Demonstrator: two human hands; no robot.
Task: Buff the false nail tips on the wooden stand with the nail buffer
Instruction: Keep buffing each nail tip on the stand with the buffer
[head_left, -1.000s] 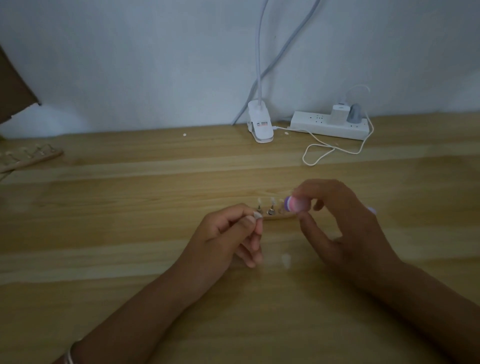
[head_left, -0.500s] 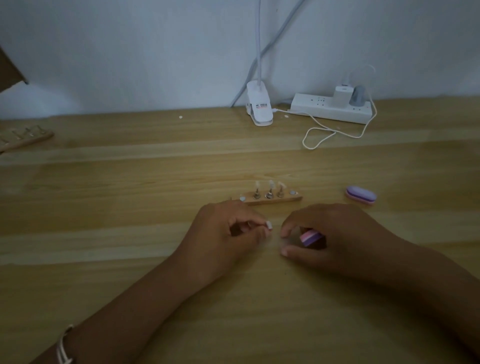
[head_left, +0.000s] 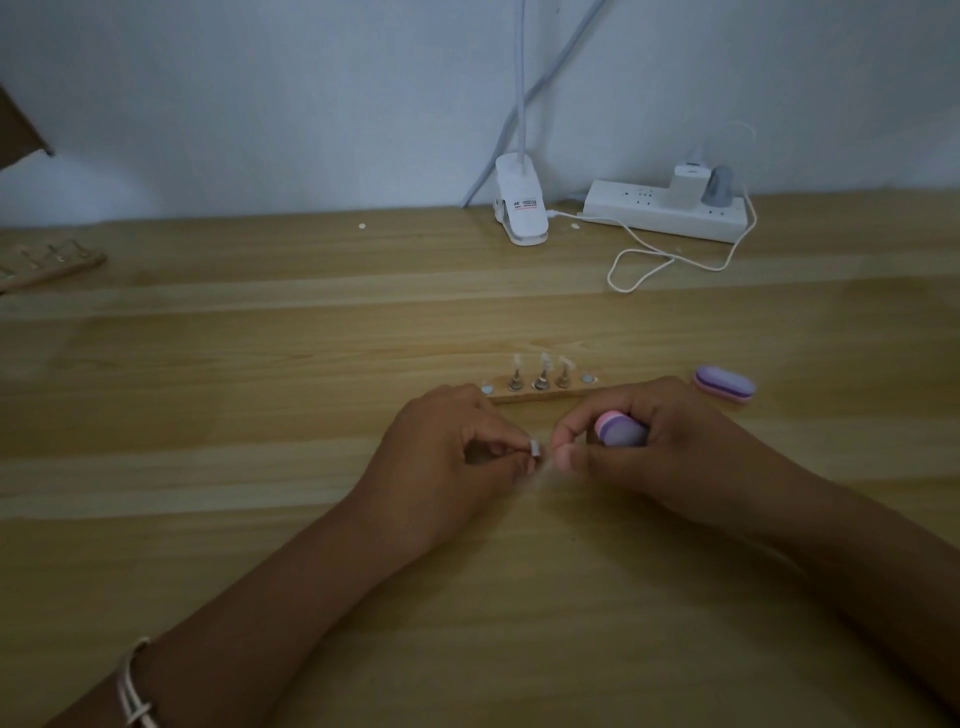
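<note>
Just left of centre frame, the left hand (head_left: 447, 447), back upward, pinches a false nail tip (head_left: 534, 448) between thumb and forefinger. Beside it the right hand (head_left: 670, 441) curls round the nail buffer (head_left: 618, 428), its rounded end towards that tip. The wooden stand (head_left: 540, 393) sits on the bench (head_left: 260, 364) just above both hands.

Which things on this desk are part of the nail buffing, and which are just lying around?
In use: pink-and-purple nail buffer, small white false nail tip, wooden stand holding three tips.
Lying about: spare purple oval buffer, white clip lamp, white power strip, second wooden rack.
</note>
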